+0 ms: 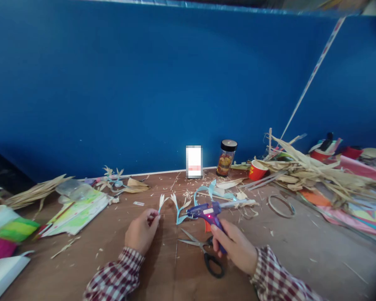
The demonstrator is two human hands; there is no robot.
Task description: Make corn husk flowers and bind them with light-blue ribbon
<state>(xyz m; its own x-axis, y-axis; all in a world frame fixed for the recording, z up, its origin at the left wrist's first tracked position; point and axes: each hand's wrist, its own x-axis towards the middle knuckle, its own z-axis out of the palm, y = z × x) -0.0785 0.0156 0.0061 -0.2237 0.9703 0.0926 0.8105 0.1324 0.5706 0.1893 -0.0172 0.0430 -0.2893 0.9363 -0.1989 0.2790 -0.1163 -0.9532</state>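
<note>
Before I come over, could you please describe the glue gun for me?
Find the brown table by the blue wall. Over its middle, the right hand holds the hot glue gun, beyond the black-handled scissors. Its purple body and glowing red light set it apart.

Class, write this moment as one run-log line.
left hand: holds pale petal-like piece | right hand: grips purple glue gun | scissors: open, on table

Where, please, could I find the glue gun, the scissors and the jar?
Glue gun [203, 209], head view: purple body.
Scissors [203, 246], head view: around the pivot.
Jar [225, 160], head view: clear side.
</note>
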